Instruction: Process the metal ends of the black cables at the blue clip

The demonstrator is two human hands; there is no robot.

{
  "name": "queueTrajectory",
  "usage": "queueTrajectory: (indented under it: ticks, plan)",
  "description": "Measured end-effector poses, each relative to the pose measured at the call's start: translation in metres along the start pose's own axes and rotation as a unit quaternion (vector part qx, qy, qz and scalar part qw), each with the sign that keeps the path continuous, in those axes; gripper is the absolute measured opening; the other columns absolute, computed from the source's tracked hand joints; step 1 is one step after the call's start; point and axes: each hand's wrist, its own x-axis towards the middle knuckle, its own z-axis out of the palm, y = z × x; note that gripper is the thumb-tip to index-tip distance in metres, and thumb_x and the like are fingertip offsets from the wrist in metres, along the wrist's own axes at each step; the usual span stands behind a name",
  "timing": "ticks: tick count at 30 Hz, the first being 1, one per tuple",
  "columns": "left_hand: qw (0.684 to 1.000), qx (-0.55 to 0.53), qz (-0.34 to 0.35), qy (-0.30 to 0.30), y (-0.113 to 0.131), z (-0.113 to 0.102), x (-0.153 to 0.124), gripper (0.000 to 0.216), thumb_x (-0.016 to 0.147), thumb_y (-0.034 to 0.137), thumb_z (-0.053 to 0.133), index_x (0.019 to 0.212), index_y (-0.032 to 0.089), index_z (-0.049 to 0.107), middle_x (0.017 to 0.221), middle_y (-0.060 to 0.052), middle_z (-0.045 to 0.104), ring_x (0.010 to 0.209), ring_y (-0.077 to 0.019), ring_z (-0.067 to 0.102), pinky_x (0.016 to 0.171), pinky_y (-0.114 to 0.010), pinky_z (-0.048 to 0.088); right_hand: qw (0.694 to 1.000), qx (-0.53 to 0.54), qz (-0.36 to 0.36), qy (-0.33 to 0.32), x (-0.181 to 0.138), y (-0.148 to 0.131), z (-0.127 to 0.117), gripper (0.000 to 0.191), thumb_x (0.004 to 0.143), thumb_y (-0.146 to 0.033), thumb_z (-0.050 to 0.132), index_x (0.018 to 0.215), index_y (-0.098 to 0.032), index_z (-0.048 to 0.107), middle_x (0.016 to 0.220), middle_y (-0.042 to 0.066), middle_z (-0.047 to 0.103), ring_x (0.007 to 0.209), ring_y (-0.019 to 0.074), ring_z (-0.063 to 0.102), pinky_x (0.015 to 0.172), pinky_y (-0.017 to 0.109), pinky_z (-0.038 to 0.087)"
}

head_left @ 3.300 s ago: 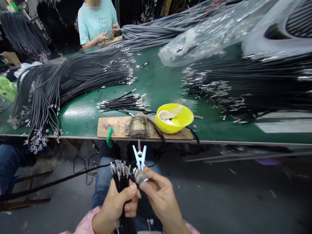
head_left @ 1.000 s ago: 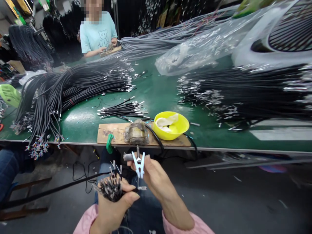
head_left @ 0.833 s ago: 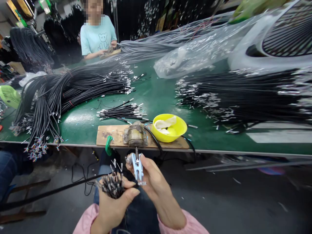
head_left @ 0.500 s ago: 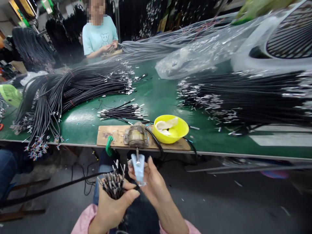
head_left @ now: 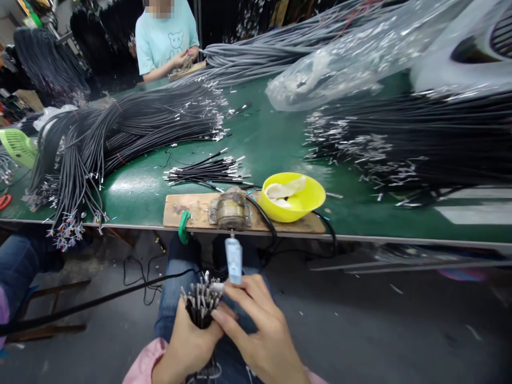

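My left hand (head_left: 192, 338) is wrapped round an upright bundle of black cables (head_left: 201, 304) with stripped, silvery ends pointing up. At the bundle's right side, my right hand (head_left: 264, 328) has its thumb and fingertips closed in on a cable; the exact grip is partly hidden. Just above those fingers, a light-blue flat piece (head_left: 234, 261) sits on the shaft of a small motor (head_left: 232, 209). The motor is fixed to a wooden board (head_left: 192, 205) at the table edge, held by a green clamp (head_left: 184, 228).
A yellow bowl (head_left: 294, 198) with white material stands right of the motor. Short cables (head_left: 208, 172) lie behind it on the green table (head_left: 268, 138). Long black cable bundles lie left (head_left: 152, 122) and right (head_left: 400, 133). Across the table sits a person (head_left: 168, 42).
My right hand has moved from beside the light-blue piece down and left onto the bundle, turning back-up. My left hand shifted slightly right. The whole view has moved a little.
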Motion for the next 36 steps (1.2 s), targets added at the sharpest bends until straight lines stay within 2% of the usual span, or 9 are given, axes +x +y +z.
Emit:
queueTrajectory:
  ticks: [2,4,7,14,20,24,27,30,36]
  plan:
    - [1.000,-0.009,-0.019,-0.006,-0.002,-0.002,-0.002,0.034,0.056,0.027,0.082,0.080,0.017,0.060,0.076,-0.003,0.070,0.072,-0.0183,0.064,0.071,-0.028,0.050,0.999,0.029,0.030,-0.031,0.002,0.002,0.001,0.007,0.077,-0.022,0.065,0.070,-0.023,0.066,0.068,0.003,0.064,0.067,0.0203,0.057,0.060,0.030,0.046]
    - [0.999,-0.019,-0.045,-0.018,-0.003,-0.003,-0.002,0.037,0.057,0.033,0.081,0.080,0.017,0.057,0.065,0.001,0.064,0.057,-0.0134,0.059,0.056,-0.025,0.048,0.996,0.063,0.060,-0.033,0.003,0.005,0.001,0.016,0.079,-0.026,0.063,0.064,-0.021,0.062,0.067,0.003,0.061,0.066,0.0196,0.057,0.060,0.029,0.047]
    - [0.996,-0.035,-0.073,-0.043,-0.003,-0.004,-0.002,0.045,0.058,0.046,0.079,0.080,0.017,0.052,0.049,0.008,0.047,0.038,-0.0048,0.039,0.039,-0.019,0.031,0.997,0.062,0.036,-0.001,0.003,0.009,0.001,0.017,0.082,-0.020,0.059,0.065,-0.020,0.061,0.064,0.002,0.059,0.063,0.0172,0.056,0.059,0.028,0.046]
    - [0.997,-0.024,-0.068,-0.034,0.001,-0.006,0.001,0.045,0.058,0.043,0.081,0.081,0.015,0.054,0.058,0.005,0.053,0.044,-0.0043,0.043,0.043,-0.019,0.035,0.995,0.052,-0.023,0.085,0.001,0.008,0.008,0.022,0.076,-0.004,0.057,0.063,-0.020,0.065,0.059,0.000,0.063,0.055,0.0136,0.054,0.053,0.025,0.043]
    - [0.994,-0.032,-0.069,-0.080,-0.003,-0.001,0.002,0.044,0.062,0.053,0.074,0.069,0.016,0.051,0.043,0.009,0.039,0.033,-0.0016,0.031,0.035,-0.018,0.024,0.957,0.242,0.156,0.026,-0.007,0.024,0.013,0.024,0.074,-0.024,0.062,0.051,-0.020,0.067,0.054,0.001,0.058,0.051,0.0150,0.052,0.048,0.026,0.042]
    - [0.992,-0.036,-0.074,-0.099,-0.004,0.000,0.004,0.047,0.064,0.057,0.071,0.070,0.017,0.049,0.047,0.007,0.047,0.029,-0.0001,0.031,0.032,-0.017,0.027,0.923,0.304,0.237,0.007,-0.005,0.025,0.008,0.020,0.075,-0.036,0.063,0.066,-0.020,0.072,0.060,0.003,0.062,0.053,0.0162,0.053,0.050,0.027,0.044]
    - [0.990,-0.037,-0.079,-0.110,-0.005,-0.002,0.004,0.046,0.065,0.057,0.070,0.072,0.017,0.048,0.055,0.004,0.055,0.028,0.0009,0.031,0.029,-0.016,0.026,0.945,0.261,0.195,-0.002,-0.001,0.019,0.002,0.013,0.072,-0.032,0.069,0.069,-0.020,0.071,0.067,0.004,0.063,0.059,0.0168,0.056,0.053,0.026,0.045]
    - [0.990,-0.029,-0.072,-0.121,-0.007,-0.002,0.003,0.042,0.066,0.052,0.072,0.071,0.017,0.049,0.042,0.006,0.049,0.027,-0.0017,0.034,0.030,-0.016,0.025,0.959,0.236,0.155,0.008,-0.002,0.015,0.001,0.018,0.076,-0.028,0.067,0.060,-0.019,0.063,0.060,0.001,0.055,0.056,0.0148,0.052,0.051,0.024,0.043]
    - [0.995,-0.016,-0.042,-0.093,-0.009,0.002,0.004,0.041,0.061,0.047,0.077,0.067,0.018,0.048,0.042,0.008,0.043,0.033,-0.0031,0.035,0.035,-0.018,0.028,0.989,0.091,0.019,0.112,-0.010,0.010,0.008,0.013,0.081,-0.012,0.058,0.073,-0.022,0.062,0.066,0.002,0.058,0.062,0.0160,0.053,0.059,0.027,0.044]
